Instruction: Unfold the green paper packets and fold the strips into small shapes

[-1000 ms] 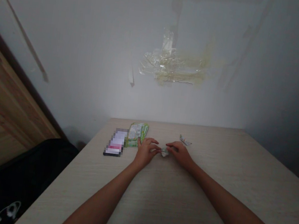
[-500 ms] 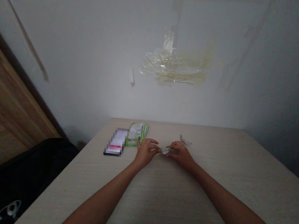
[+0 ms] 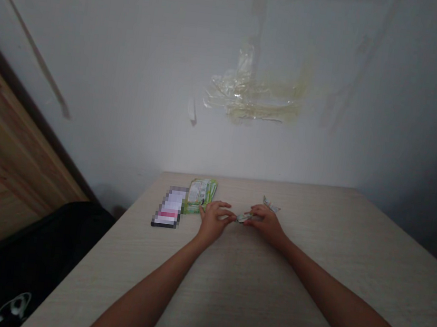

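Between my two hands, just above the table (image 3: 226, 292), is a small folded piece of printed paper (image 3: 243, 217), pale with green. My left hand (image 3: 214, 223) pinches its left end between thumb and forefinger. The right end sits in the fingertips of my right hand (image 3: 267, 225). Just beyond the right hand lies another folded paper piece (image 3: 271, 205) with pointed ends, partly covered by the hand. A stack of green and white printed sheets (image 3: 201, 190) lies behind my left hand, which hides its lower right corner.
A phone (image 3: 171, 208) with a lit, blurred screen lies left of the stack. The wall (image 3: 302, 158) rises at the table's far edge, with shiny clear tape (image 3: 250, 96) stuck on it. A black bag-like item (image 3: 44, 248) and wooden panel (image 3: 1, 147) stand at left.
The small paper has tilted slightly between my fingers, its right end a little higher. My right fingers have shifted slightly; both arms stay nearly in place.
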Demonstrator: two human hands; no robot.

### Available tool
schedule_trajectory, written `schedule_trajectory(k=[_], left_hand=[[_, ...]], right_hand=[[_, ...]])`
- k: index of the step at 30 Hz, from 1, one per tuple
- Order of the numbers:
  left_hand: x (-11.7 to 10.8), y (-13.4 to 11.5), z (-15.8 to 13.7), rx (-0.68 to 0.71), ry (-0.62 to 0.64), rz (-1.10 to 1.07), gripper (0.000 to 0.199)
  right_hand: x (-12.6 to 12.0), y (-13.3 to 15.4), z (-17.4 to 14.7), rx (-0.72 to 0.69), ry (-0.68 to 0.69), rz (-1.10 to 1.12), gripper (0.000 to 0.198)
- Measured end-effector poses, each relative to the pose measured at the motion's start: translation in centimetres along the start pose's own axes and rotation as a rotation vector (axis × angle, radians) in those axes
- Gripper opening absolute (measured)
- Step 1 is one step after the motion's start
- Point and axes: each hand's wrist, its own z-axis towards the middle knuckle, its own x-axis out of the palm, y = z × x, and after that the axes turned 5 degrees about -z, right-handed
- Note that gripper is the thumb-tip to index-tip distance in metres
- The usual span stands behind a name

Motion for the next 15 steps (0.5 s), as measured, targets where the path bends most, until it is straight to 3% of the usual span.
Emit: schedule_trajectory(k=[15], left_hand=[[0.19, -0.09, 0.07, -0.025, -0.031, -0.031, 0.005]], right_hand=[[0.29, 0.08, 0.11, 0.104, -0.063, 0.065, 0.024]])
